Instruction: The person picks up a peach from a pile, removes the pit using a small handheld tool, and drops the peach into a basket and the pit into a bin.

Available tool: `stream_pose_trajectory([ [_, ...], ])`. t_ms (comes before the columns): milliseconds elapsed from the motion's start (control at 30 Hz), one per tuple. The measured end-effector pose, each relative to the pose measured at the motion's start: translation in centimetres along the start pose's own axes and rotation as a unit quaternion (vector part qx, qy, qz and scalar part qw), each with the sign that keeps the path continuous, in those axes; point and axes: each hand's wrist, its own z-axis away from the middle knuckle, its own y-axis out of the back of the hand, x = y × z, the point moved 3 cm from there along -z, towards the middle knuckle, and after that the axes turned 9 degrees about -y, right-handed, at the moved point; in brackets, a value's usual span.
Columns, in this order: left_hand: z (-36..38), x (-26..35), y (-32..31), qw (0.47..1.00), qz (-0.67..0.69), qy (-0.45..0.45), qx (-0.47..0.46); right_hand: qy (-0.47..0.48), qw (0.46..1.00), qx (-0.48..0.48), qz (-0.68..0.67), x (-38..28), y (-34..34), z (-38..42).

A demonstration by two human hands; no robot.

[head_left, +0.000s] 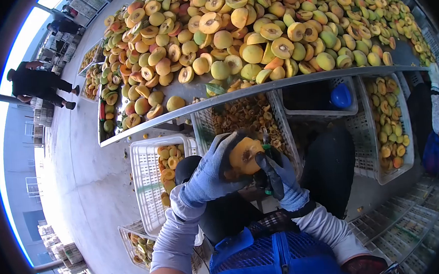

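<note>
My left hand (213,168), in a blue-grey glove with dark fingers, is closed around a halved yellow peach (244,156). The peach's cut face is turned up, with a brown hollow in its middle. My right hand (282,177), gloved the same way, grips a small green-handled pitting tool (266,146); a short metal end sticks up beside the peach. The right thumb rests at the fruit's edge. Behind my hands, under the table edge, stands a crate (285,133) of brown pits and scraps.
A metal table (202,107) ahead bears a large heap of halved peaches (254,54). White crates of fruit stand at the left (143,184) and right (407,160). A blue bowl (341,96) sits in another crate. One person (40,80) stands far left; a co-worker's glove (434,76) shows at right.
</note>
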Motion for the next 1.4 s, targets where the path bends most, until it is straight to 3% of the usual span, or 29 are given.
stream_pose_trajectory([
  [33, 0.4, 0.4, -0.9, 1.0, -0.002, -0.001, 0.003, 0.007, 1.0, -0.002, -0.015, 0.1, -0.1, 0.2],
  [67, 0.9, 0.5, -2.0, 0.962, 0.232, 0.08, 0.12, 0.013, 0.999, -0.005, -0.032, 0.2, -0.2, 0.5],
  [100, 1.6, 0.4, -3.2, 0.851, 0.449, 0.156, 0.226, 0.018, 0.999, -0.007, -0.05, 0.4, -0.4, 0.8],
  [133, 2.2, -0.2, -4.2, 0.884, 0.379, 0.153, 0.229, 0.018, 0.999, -0.009, -0.05, 0.6, -0.7, 0.9],
  [233, 3.4, -0.8, -5.5, 0.875, 0.277, 0.207, 0.338, 0.053, 0.997, -0.051, 0.009, 1.5, -0.7, 1.3],
  [267, 3.4, -0.4, -5.6, 0.861, 0.248, 0.176, 0.407, 0.301, 0.898, 0.034, 0.32, 0.2, -0.6, 2.0],
  [300, 3.5, -0.1, -5.4, 0.861, 0.247, 0.176, 0.408, 0.499, 0.64, 0.113, 0.573, -0.3, -1.5, 3.0],
  [333, 3.4, 0.3, -5.3, 0.851, 0.291, 0.206, 0.387, 0.376, 0.842, 0.038, 0.384, -0.5, -0.9, 2.7],
  [367, 3.4, 0.8, -5.3, 0.837, 0.334, 0.238, 0.363, 0.376, 0.843, 0.039, 0.384, -1.1, -1.0, 3.1],
  [433, 3.2, 1.6, -5.1, 0.846, 0.332, 0.224, 0.352, 0.309, 0.765, 0.043, 0.564, -0.9, -1.1, 3.6],
  [467, 3.2, 1.7, -5.0, 0.871, 0.292, 0.219, 0.329, 0.293, 0.755, 0.046, 0.584, -0.8, -1.0, 3.7],
  [600, 3.1, 1.9, -5.3, 0.9, 0.245, 0.215, 0.289, 0.31, 0.766, 0.055, 0.561, 0.8, -0.3, 4.1],
  [667, 3.2, 1.8, -5.8, 0.9, 0.247, 0.225, 0.279, 0.305, 0.823, 0.045, 0.477, 1.6, 0.1, 4.4],
  [700, 3.3, 1.7, -6.2, 0.904, 0.222, 0.236, 0.277, 0.304, 0.823, 0.046, 0.477, 2.0, 0.3, 4.5],
  [867, 3.7, 1.2, -6.9, 0.918, 0.183, 0.223, 0.271, 0.191, 0.915, -0.031, 0.353, 3.4, 0.6, 4.5],
  [900, 3.8, 1.1, -7.0, 0.917, 0.183, 0.22, 0.279, 0.192, 0.915, -0.031, 0.353, 3.8, 0.8, 4.5],
  [967, 3.7, 1.3, -6.9, 0.916, 0.181, 0.214, 0.288, 0.321, 0.85, -0.017, 0.418, 4.4, 0.8, 4.6],
  [1100, 3.2, 2.7, -6.8, 0.896, 0.233, 0.216, 0.31, 0.312, 0.827, 0.01, 0.467, 4.3, 0.5, 5.0],
  [1167, 3.2, 3.0, -6.5, 0.879, 0.268, 0.207, 0.335, 0.374, 0.83, 0.046, 0.411, 2.8, -0.2, 6.1],
  [1200, 3.1, 3.0, -6.4, 0.892, 0.245, 0.196, 0.325, 0.374, 0.83, 0.046, 0.411, 2.3, -0.2, 6.0],
  [1267, 3.2, 3.0, -6.2, 0.903, 0.225, 0.187, 0.315, 0.216, 0.863, -0.031, 0.456, 2.3, 0.1, 4.9],
  [1400, 3.5, 2.8, -5.9, 0.921, 0.197, 0.184, 0.282, 0.244, 0.851, -0.016, 0.464, 3.2, 0.0, 4.9],
])
